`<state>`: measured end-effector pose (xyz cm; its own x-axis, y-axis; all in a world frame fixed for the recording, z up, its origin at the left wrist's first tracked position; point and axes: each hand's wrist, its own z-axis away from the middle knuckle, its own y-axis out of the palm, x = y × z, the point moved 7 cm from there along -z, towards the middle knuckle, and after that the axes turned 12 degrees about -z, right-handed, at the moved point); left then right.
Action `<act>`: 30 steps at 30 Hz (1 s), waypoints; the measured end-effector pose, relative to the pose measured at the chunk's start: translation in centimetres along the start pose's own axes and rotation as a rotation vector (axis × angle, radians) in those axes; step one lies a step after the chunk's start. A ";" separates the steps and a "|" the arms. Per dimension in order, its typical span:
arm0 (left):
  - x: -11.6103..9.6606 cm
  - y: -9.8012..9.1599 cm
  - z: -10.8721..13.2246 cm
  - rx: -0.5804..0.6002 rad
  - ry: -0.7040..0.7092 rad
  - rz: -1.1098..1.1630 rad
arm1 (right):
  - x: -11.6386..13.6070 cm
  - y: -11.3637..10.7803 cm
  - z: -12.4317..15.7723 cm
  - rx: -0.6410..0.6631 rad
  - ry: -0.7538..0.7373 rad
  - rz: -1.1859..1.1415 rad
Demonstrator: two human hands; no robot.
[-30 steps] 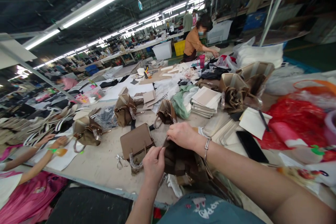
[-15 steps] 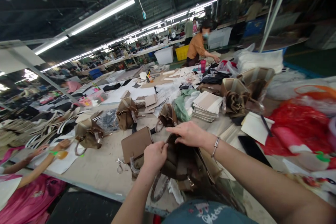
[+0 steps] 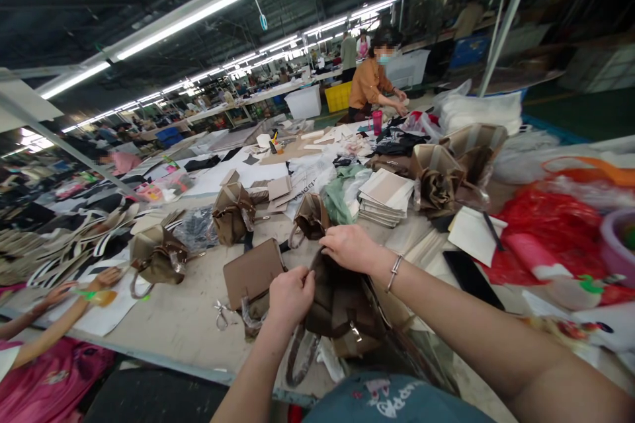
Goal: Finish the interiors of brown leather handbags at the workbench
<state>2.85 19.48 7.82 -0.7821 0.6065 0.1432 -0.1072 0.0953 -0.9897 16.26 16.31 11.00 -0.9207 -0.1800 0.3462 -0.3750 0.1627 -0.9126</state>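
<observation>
A brown handbag (image 3: 342, 320) stands on the table right in front of me, its dark inside partly showing. My left hand (image 3: 292, 294) is closed on the bag's rim at its left side. Pinching the far edge of the same bag is my right hand (image 3: 351, 248), with a bracelet on the wrist. A wrapped handle (image 3: 301, 358) hangs at the bag's near left, and a metal clasp shows on its front. Beside my left hand lies another bag with a flat brown flap (image 3: 254, 269). Small metal snips (image 3: 221, 316) rest left of it.
Several more brown bags, such as one at the left (image 3: 156, 254), stand about the table. A stack of boards (image 3: 384, 198), a black phone (image 3: 473, 279) and red plastic (image 3: 550, 225) lie to the right. A co-worker's hands (image 3: 102, 281) work at the left; another person (image 3: 370, 86) stands across.
My right hand's pointing finger has come down and closed onto the bag's edge. My left hand keeps its hold. The view has shifted slightly; the person across has brought their hands closer together.
</observation>
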 end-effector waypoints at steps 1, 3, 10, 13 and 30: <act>-0.1 0.0 0.0 0.004 0.006 -0.006 | 0.0 0.0 0.0 -0.003 0.000 0.002; -0.2 0.0 0.0 0.012 0.017 -0.018 | -0.1 0.0 0.0 -0.015 -0.001 0.004; -0.3 -0.5 -0.7 0.098 0.033 0.051 | 0.3 0.3 -0.3 -0.026 0.000 -0.031; -0.7 -0.8 -1.9 0.089 0.061 0.030 | 0.4 0.6 -0.5 -0.041 -0.006 -0.046; -1.7 -0.7 -3.8 0.076 0.050 -0.045 | -0.7 0.0 10.6 -0.182 0.377 -0.411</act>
<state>6.60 21.42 8.34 -0.7441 0.6417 0.1861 -0.1894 0.0645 -0.9798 18.08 6.13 8.46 -0.6580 0.0886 0.7478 -0.6913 0.3229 -0.6464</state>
